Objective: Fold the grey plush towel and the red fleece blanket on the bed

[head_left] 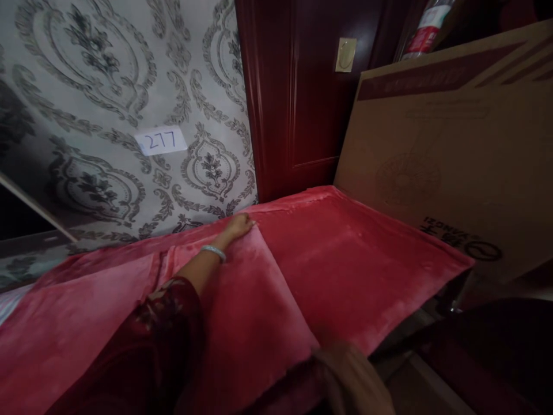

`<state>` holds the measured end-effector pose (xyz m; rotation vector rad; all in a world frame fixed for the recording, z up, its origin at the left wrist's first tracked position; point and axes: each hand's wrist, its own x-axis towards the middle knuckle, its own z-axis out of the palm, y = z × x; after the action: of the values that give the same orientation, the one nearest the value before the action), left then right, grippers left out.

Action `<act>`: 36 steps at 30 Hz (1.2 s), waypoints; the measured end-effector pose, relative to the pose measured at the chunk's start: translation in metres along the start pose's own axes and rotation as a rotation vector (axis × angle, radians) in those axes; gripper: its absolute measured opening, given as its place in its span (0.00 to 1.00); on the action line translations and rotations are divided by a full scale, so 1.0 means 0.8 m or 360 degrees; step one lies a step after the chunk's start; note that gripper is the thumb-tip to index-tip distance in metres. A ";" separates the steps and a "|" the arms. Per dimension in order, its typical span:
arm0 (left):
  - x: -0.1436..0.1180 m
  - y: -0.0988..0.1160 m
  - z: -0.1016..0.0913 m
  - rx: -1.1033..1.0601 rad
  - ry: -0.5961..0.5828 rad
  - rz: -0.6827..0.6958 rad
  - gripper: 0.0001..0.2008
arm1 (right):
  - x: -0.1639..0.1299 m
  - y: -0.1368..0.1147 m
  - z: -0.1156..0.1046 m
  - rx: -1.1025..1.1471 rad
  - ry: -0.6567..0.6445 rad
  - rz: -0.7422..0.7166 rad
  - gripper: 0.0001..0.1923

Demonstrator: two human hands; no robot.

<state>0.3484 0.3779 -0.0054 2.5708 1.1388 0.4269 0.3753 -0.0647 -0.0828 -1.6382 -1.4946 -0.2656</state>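
Observation:
A red plush blanket (272,288) lies over a long surface, with one layer folded over another and a straight fold edge running from the wall side to the near side. My left hand (239,226), with a pale bangle on its wrist, is closed on the far corner of the upper layer, close to the wall. At the near end of the same edge is my right hand (356,374), somewhat blurred, its fingers pinching the blanket's near corner. The hand itself covers that corner in part.
Patterned wallpaper (108,104) with a paper label (161,140) reading 277 rises behind. Beside it stands a dark red wooden panel (294,98) with a switch plate (345,55). A large cardboard box (453,144) leans at the right, a bottle (427,29) behind it.

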 end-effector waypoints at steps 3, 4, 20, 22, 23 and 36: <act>-0.025 0.011 -0.008 0.0122 -0.0023 0.0152 0.21 | 0.070 -0.011 -0.005 -0.0081 -0.0046 -0.0147 0.28; -0.038 0.016 -0.005 0.0162 -0.0048 0.0193 0.23 | 0.093 -0.017 0.000 -0.0113 -0.0148 -0.0173 0.32; -0.118 0.027 0.045 0.0422 -0.0168 0.0291 0.33 | 0.059 0.014 0.060 -0.0193 -0.0934 -0.0219 0.36; -0.121 0.031 0.040 0.0401 -0.0196 0.0285 0.33 | 0.055 0.018 0.066 -0.0208 -0.0867 -0.0269 0.35; -0.122 0.031 0.036 0.0392 -0.0217 0.0285 0.33 | 0.054 0.021 0.069 -0.0211 -0.0837 -0.0299 0.35; -0.214 -0.119 -0.075 0.0457 -0.0164 -0.0192 0.33 | 0.131 -0.043 0.066 -0.0152 -0.1013 -0.0442 0.31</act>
<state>0.1522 0.3187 -0.0127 2.7052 1.3962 0.1067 0.3508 0.0422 -0.0288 -1.6715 -2.2228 0.0491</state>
